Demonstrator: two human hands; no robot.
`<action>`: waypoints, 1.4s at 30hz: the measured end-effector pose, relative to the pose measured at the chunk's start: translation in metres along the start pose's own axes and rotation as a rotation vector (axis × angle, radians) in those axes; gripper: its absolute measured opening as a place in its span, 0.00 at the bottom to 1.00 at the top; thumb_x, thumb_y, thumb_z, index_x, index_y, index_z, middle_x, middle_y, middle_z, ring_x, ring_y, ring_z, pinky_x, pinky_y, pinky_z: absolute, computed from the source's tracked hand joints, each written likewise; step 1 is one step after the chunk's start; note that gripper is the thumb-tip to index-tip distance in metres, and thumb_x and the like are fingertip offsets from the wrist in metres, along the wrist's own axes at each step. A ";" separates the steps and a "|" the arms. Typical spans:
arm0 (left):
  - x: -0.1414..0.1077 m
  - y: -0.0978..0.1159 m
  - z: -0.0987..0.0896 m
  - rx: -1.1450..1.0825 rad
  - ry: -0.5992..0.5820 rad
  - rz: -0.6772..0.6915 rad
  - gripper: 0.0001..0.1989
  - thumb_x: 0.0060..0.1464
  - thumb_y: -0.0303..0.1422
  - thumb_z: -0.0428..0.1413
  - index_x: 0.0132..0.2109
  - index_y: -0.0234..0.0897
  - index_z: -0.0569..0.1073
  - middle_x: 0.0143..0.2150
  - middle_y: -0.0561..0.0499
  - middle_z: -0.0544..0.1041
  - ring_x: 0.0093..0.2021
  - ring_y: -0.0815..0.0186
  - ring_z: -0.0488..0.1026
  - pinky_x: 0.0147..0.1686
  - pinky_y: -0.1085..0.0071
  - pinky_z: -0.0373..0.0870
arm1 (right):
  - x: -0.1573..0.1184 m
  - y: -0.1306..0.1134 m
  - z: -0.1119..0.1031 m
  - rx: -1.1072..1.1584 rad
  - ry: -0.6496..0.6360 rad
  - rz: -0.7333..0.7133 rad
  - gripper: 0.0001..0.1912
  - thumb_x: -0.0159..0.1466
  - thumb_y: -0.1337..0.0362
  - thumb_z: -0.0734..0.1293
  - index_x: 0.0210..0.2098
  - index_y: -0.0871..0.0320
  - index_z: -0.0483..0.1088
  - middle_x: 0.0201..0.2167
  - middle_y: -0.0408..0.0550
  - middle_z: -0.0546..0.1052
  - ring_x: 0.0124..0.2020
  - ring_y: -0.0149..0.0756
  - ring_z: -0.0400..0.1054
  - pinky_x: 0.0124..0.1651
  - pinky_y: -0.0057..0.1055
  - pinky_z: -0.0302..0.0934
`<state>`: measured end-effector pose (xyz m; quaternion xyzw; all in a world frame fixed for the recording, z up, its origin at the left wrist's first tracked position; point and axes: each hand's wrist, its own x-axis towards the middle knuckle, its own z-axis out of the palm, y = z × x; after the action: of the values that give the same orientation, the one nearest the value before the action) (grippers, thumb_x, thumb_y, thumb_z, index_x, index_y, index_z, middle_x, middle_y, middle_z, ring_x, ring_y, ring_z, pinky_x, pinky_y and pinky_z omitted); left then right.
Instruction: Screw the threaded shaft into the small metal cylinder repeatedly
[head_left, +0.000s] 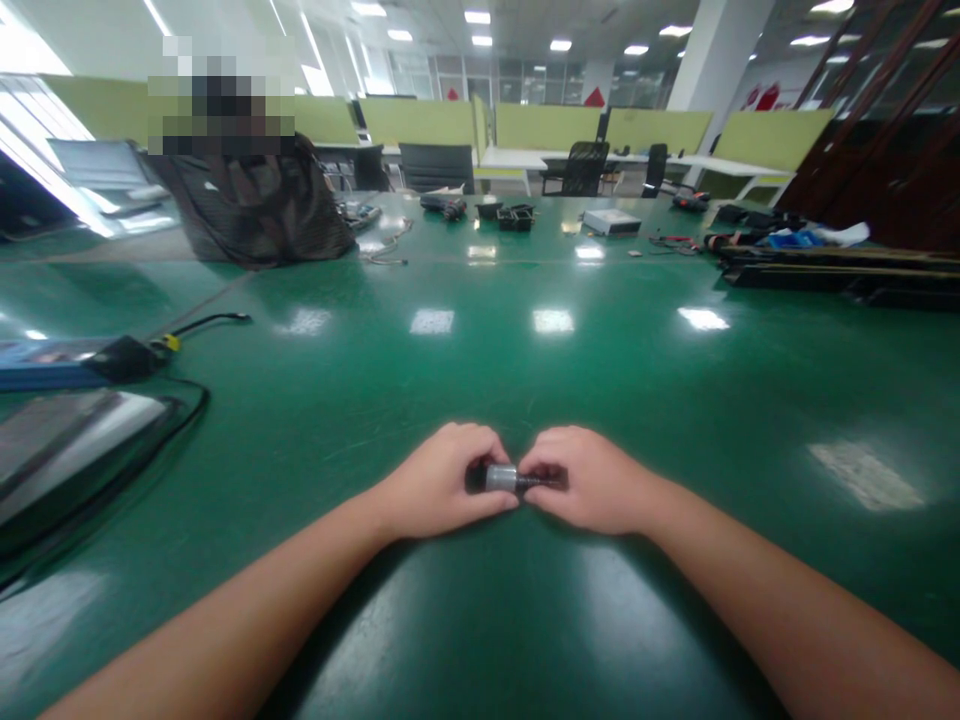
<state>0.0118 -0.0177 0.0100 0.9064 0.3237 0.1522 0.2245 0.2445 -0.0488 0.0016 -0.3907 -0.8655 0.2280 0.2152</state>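
Note:
Low in the middle of the head view, a small cylindrical object (501, 478) with a silver-grey band and dark ends lies level between my two hands, over the green table (480, 380). My left hand (450, 480) is closed round its thicker dark left end, thumb along the near side. The thin dark right part is pinched between the fingers and thumb of my right hand (589, 480). Both fingertips come close to each other at the band's right edge. What exactly the object is cannot be made out.
At the left edge lie a blue case (52, 365), a grey flat device (75, 430) and black cables. A large dark bag (255, 200) stands at the back left. Small dark parts (514, 215), a white box (611, 221) and long black pieces (840, 275) lie along the far side.

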 end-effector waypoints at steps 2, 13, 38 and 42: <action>0.000 0.000 0.000 0.002 0.005 0.006 0.13 0.53 0.42 0.65 0.40 0.39 0.75 0.36 0.53 0.77 0.39 0.62 0.74 0.41 0.67 0.64 | 0.000 0.000 0.000 -0.003 0.003 -0.001 0.05 0.61 0.66 0.71 0.37 0.57 0.77 0.32 0.45 0.77 0.35 0.33 0.68 0.40 0.30 0.58; -0.001 0.001 -0.001 0.008 0.014 0.019 0.13 0.54 0.42 0.65 0.37 0.38 0.74 0.35 0.52 0.76 0.38 0.62 0.73 0.40 0.67 0.63 | 0.001 0.001 -0.001 0.011 -0.004 -0.036 0.07 0.63 0.64 0.70 0.41 0.57 0.78 0.35 0.46 0.79 0.38 0.35 0.71 0.43 0.31 0.61; -0.001 0.002 -0.004 0.016 0.000 0.011 0.13 0.55 0.43 0.64 0.38 0.38 0.75 0.35 0.51 0.77 0.37 0.61 0.73 0.40 0.67 0.64 | 0.000 0.001 -0.004 0.038 0.014 -0.049 0.06 0.62 0.68 0.71 0.39 0.58 0.78 0.34 0.46 0.78 0.35 0.33 0.70 0.40 0.29 0.61; -0.002 0.002 -0.004 0.018 0.001 0.014 0.13 0.55 0.43 0.64 0.38 0.38 0.75 0.35 0.51 0.77 0.37 0.61 0.73 0.39 0.67 0.64 | -0.001 0.001 -0.005 0.039 0.012 -0.049 0.06 0.62 0.68 0.70 0.39 0.58 0.78 0.34 0.46 0.78 0.35 0.33 0.69 0.40 0.29 0.60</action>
<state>0.0098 -0.0187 0.0140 0.9106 0.3188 0.1511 0.2153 0.2483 -0.0477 0.0048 -0.3663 -0.8689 0.2373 0.2335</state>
